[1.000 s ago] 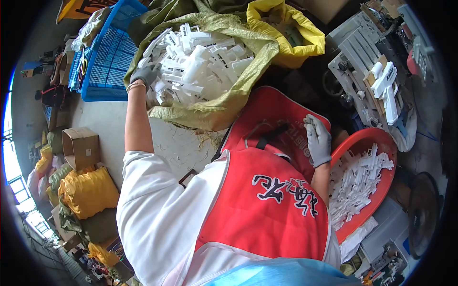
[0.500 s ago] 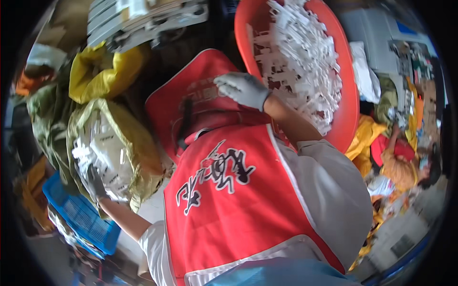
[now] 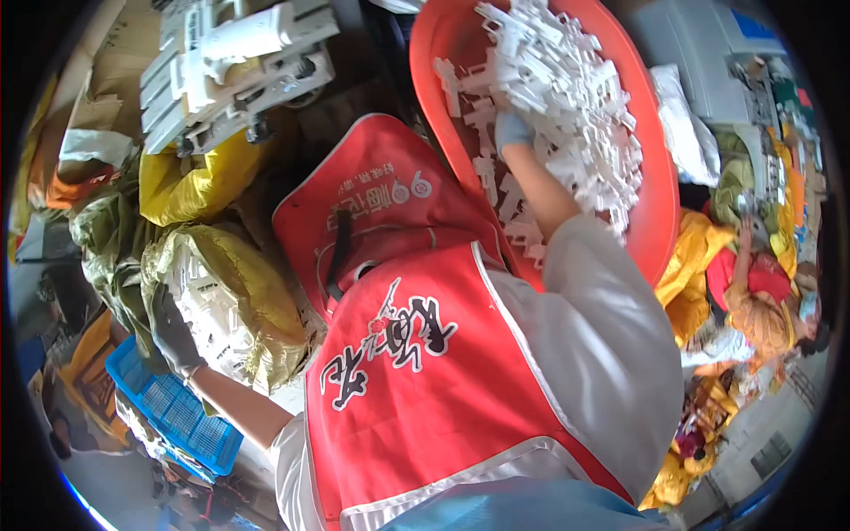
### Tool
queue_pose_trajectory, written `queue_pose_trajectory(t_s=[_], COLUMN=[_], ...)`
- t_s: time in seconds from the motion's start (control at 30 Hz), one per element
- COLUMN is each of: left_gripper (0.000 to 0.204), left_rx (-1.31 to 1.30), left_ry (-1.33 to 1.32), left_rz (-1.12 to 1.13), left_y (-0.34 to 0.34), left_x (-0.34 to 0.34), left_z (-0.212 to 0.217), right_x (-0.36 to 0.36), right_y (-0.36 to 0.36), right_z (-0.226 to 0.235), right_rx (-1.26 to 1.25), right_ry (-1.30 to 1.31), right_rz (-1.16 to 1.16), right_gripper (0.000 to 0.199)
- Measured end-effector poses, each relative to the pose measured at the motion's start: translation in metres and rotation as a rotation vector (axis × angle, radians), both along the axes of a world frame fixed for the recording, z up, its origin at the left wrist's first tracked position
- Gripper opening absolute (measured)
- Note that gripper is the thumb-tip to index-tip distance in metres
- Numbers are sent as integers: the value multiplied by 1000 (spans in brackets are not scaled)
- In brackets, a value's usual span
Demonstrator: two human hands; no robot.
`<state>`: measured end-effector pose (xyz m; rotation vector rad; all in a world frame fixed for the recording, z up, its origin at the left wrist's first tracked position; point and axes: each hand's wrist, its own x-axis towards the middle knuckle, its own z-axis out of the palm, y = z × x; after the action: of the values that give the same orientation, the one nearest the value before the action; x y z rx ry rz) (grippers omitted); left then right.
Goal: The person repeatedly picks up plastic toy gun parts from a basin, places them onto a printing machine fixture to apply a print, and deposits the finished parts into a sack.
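At the left rim of a yellowish woven sack (image 3: 266, 310) is my left hand (image 3: 173, 334) in a grey work glove, its fingers stretched along the sack's mouth. White plastic parts (image 3: 205, 305) fill the sack beside it. On the other side, my right hand (image 3: 513, 131), also gloved, reaches into a large red tub (image 3: 655, 177). Its fingers dip among a heap of white plastic pieces (image 3: 575, 115) and are hidden, so whether they grip any is unclear. A red apron (image 3: 443, 389) covers my front, its lower part spread toward the tub.
A blue plastic basket (image 3: 177, 416) stands beside the sack at lower left. Beyond the sack are a yellow bag (image 3: 186, 190) and a stack of pale grey slatted pieces (image 3: 239, 66). A white bag (image 3: 686, 124) lies right of the tub. Another person (image 3: 761, 301) is at far right among yellow sacks.
My right hand has gone from above the apron into the tub's white pieces. My left hand has shifted from the parts in the sack to its left rim. The whole view has shifted slightly.
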<state>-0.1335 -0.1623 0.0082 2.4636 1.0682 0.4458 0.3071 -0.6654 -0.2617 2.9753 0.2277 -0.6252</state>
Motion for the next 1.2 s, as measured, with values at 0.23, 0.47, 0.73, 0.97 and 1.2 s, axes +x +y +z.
queue_pose_trajectory(t_s=[0.23, 0.47, 0.73, 0.97, 1.2], left_gripper=[22, 25, 31, 42, 37], left_rx=[308, 205, 393, 36, 45], left_ry=[-52, -320, -414, -288, -395], left_rz=[-260, -372, -573, -682, -568], left_y=[-41, -77, -71, -54, -59], left_x=[94, 174, 248, 288, 273], left_z=[16, 64, 83, 79, 80], right_x=[-45, -58, -78, -60, -19], right_y=[16, -21, -31, -8, 87], right_z=[-3, 27, 116, 182, 288], right_rx=[168, 317, 1118, 1450, 1537], right_ry=[-83, -136, 53, 97, -100], right_rz=[-181, -82, -68, -162, 263], right_gripper=[89, 74, 56, 48, 45])
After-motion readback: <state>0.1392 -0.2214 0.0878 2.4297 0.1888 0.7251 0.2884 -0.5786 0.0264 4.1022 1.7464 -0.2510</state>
